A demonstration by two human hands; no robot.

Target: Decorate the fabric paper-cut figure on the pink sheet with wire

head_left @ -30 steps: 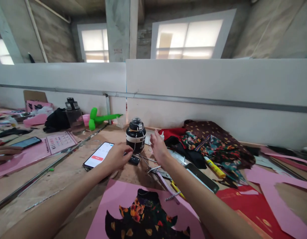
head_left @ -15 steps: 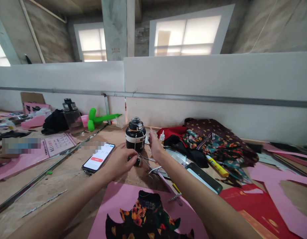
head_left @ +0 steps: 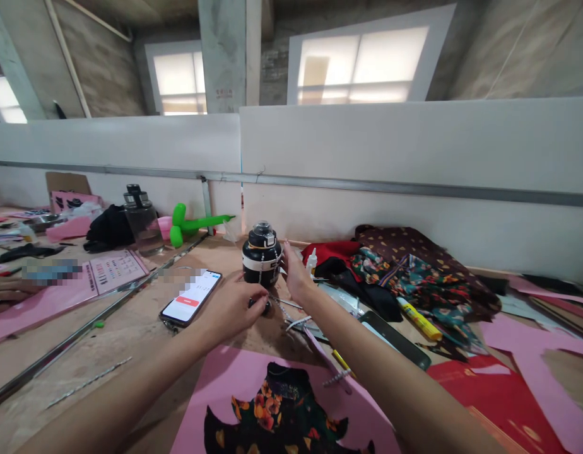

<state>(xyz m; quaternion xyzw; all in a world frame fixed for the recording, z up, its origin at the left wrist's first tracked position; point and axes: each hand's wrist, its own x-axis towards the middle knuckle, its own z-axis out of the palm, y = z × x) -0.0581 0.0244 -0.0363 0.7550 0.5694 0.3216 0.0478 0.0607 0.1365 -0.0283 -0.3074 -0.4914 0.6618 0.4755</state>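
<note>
Left hand [head_left: 241, 309] now over the small black object [head_left: 266, 309]; right hand [head_left: 297, 274] nearer the black bottle [head_left: 262, 257].

The small black object lies on the table [head_left: 144, 328] at six o'clock from the bottle, showing less than a second ago because the left fingers curl over it; I cannot tell whether that grip is clamped on it. The right hand, at four o'clock, has its grip apart with fingers extended, closer to the bottle's side than before; contact there is unclear. So one hand is at the object, the other beside the bottle. Farther out from the bottle, a white glue bottle [head_left: 312, 261] stands at three, with floral fabric [head_left: 390, 271] beyond; the lit smartphone [head_left: 190, 301] lies at eight, and pink paper [head_left: 199, 403] bearing a patterned fabric cutout [head_left: 282, 403] at six.
</note>
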